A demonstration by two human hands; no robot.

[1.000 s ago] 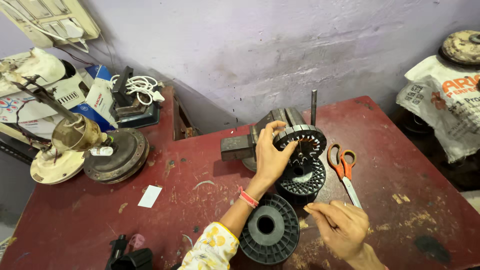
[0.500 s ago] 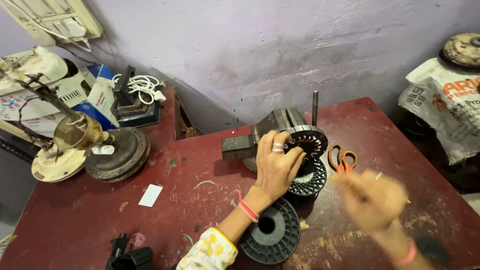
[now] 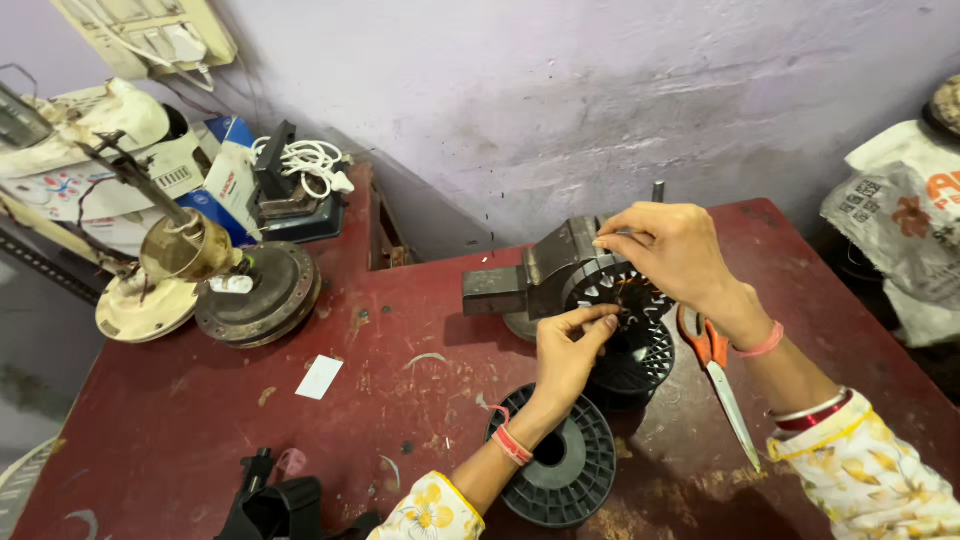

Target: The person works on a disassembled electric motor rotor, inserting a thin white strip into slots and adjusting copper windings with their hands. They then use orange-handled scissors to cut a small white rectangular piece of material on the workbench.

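Observation:
A black slotted stator (image 3: 625,290) with copper wire in its middle sits clamped in a small grey vise (image 3: 525,280) on the red table (image 3: 400,400). My left hand (image 3: 567,352) pinches the stator's lower left rim with thumb and fingers. Reaching over from the right, my right hand (image 3: 672,250) has its fingertips pinched at the stator's top left rim; I cannot tell whether a wire is between them. A second black slotted ring (image 3: 638,365) lies just below the first. My left wrist crosses a black plastic spool (image 3: 565,470).
Orange-handled scissors (image 3: 715,370) lie right of the stator, under my right forearm. Fan motor parts (image 3: 255,295), boxes and a white cable (image 3: 310,160) crowd the back left. A white paper slip (image 3: 320,377) and a black tool (image 3: 275,505) lie nearer. Printed bags (image 3: 900,230) sit at the right.
My right hand rose from the table's front right to the stator's top rim. My left hand slid from over the stator to its lower left edge.

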